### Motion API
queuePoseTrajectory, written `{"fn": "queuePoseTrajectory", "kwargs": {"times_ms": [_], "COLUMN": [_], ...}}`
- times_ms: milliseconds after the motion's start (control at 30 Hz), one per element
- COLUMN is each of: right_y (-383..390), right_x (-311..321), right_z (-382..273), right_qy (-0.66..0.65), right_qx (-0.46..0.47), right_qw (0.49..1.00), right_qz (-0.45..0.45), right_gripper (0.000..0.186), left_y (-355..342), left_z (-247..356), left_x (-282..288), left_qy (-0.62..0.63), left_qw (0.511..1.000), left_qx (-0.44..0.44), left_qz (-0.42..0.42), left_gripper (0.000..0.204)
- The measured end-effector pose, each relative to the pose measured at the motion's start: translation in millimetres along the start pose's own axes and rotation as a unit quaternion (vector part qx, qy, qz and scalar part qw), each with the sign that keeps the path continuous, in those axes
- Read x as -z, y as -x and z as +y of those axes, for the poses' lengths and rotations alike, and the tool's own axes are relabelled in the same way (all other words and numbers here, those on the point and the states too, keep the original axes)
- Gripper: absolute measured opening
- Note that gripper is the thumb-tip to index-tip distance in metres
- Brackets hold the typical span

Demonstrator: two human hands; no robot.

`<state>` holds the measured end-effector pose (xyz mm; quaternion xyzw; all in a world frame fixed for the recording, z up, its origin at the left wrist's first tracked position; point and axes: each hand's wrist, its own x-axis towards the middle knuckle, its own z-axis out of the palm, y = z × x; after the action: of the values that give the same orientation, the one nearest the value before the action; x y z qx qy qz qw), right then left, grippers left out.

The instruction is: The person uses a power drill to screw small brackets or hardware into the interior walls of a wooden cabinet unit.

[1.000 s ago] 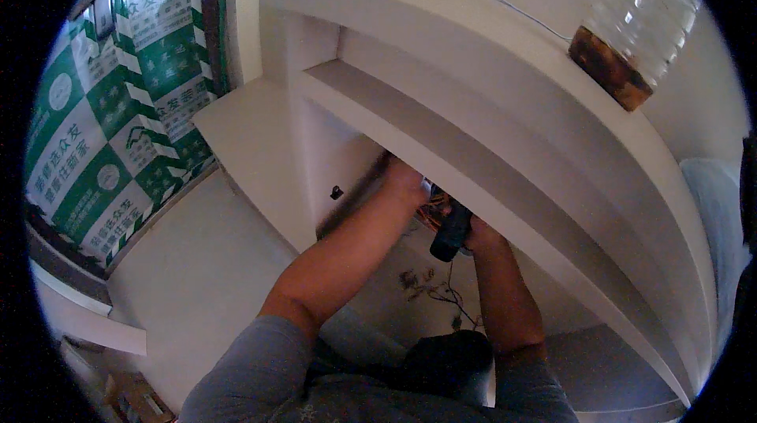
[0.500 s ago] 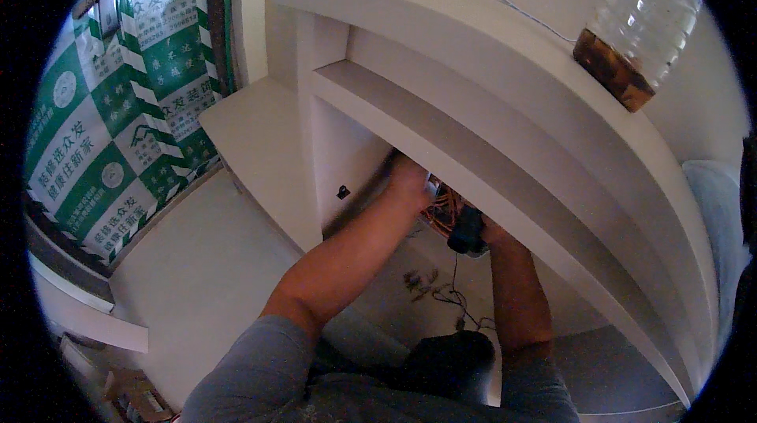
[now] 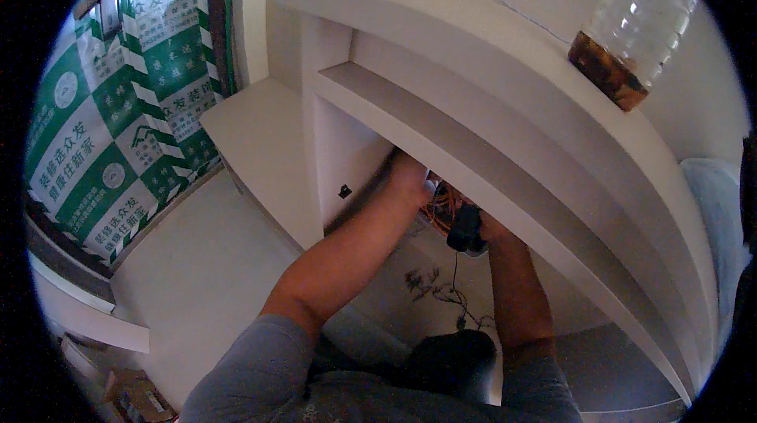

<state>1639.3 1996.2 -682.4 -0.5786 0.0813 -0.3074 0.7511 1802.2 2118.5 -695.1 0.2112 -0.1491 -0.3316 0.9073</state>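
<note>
Both my forearms reach into the recess under the curved shelf unit. My left hand point(image 3: 408, 177) is beneath the lower shelf board, beside a bundle of orange cables point(image 3: 448, 206); its fingers are hidden by the board and the hand itself. A small pale, shiny piece point(image 3: 430, 186) shows at its edge. My right hand point(image 3: 494, 228) is closed against a black, blocky thing point(image 3: 464, 230), perhaps a power tool, though its kind is unclear. Most of the right fingers are out of sight behind it. A thin dark cord point(image 3: 455, 269) hangs just below this thing.
Tangled dark cables point(image 3: 449, 295) and small debris lie on the floor below my hands. Curved shelf boards point(image 3: 505, 52) arch overhead. A clear plastic bottle point(image 3: 631, 37) with brown contents stands on top. Left are a low ledge point(image 3: 260, 127), a covered door point(image 3: 118, 123) and a cardboard box point(image 3: 138, 395).
The whole view has shifted very slightly. Both hands and the black thing stay in nearly the same place under the shelf.
</note>
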Motion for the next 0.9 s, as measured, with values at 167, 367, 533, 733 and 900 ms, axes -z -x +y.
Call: {"fn": "queuePoseTrajectory", "kwargs": {"times_ms": [167,367,533,733,900], "right_y": [-0.3,-9.2,-16.0,-12.1,6.7], "right_x": [-2.1,-7.1,-15.1,1.2,0.5], "right_z": [3.4,7.3,12.0,9.2,16.5], "right_qy": [0.025,0.073,0.114,0.139,0.135], "right_qx": [-0.005,0.009,0.014,0.016,0.009], "right_qw": [1.000,0.997,0.993,0.990,0.991], "right_qz": [-0.010,-0.017,-0.018,-0.001,-0.002], "right_gripper": [0.043,0.044,0.045,0.045,0.046], "left_y": [-4.4,-16.7,-28.0,-3.2,30.4], "left_z": [-4.8,-12.1,-3.8,5.2,11.6], "left_x": [5.3,18.5,38.3,-7.9,12.3], "left_qy": [-0.011,-0.087,-0.072,-0.305,-0.469], "left_qw": [1.000,0.996,0.997,0.950,0.880], "left_qx": [0.008,-0.014,-0.001,-0.044,-0.038], "left_qz": [0.002,0.012,0.009,0.053,0.062], "left_gripper": [0.016,0.015,0.014,0.019,0.022]}}
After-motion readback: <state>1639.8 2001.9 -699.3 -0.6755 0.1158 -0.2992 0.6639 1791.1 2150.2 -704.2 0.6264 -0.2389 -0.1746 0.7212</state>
